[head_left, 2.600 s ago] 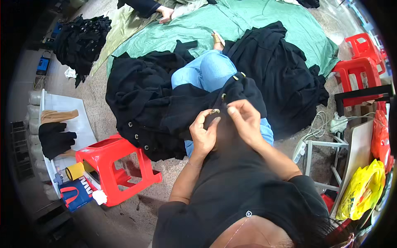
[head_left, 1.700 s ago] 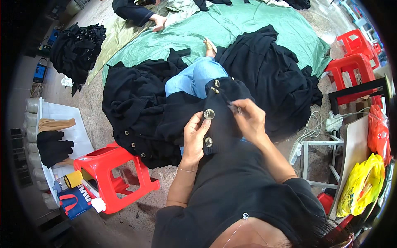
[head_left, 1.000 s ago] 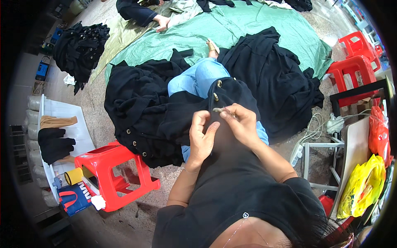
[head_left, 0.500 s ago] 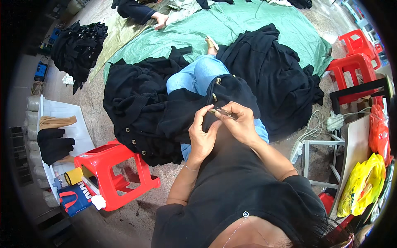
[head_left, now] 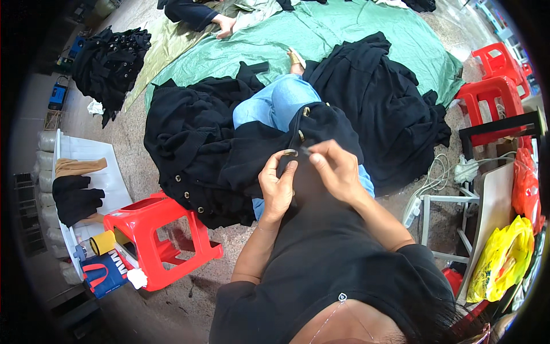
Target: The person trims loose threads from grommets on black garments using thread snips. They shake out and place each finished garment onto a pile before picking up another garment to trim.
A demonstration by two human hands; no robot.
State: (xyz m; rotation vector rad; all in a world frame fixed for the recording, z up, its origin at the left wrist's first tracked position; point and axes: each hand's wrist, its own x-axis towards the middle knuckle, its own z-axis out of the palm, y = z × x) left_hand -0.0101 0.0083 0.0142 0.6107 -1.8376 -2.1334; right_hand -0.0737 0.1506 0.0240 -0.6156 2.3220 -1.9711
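Observation:
Across my lap lies a black knit garment (head_left: 332, 127) with gold-rimmed buttons (head_left: 306, 112) along its edge. My left hand (head_left: 277, 189) pinches that edge between thumb and fingers, close to one button (head_left: 291, 152). Just to the right, my right hand (head_left: 339, 172) is closed around a small dark tool (head_left: 305, 151), its tip pointing at the left hand. Blur hides the tool's exact kind; it may be thread snips. The tip appears slightly apart from the button.
Black garments are heaped left (head_left: 189, 132) and right (head_left: 378, 109) of my legs. A green sheet (head_left: 321, 34) covers the floor ahead, a person's foot (head_left: 225, 26) at its far edge. Red stools (head_left: 166, 235) stand at left and far right. A white power strip (head_left: 412, 212) trails cables.
My right hand has drawn slightly right, away from the left, with the small tool. My left hand keeps its pinch on the garment edge.

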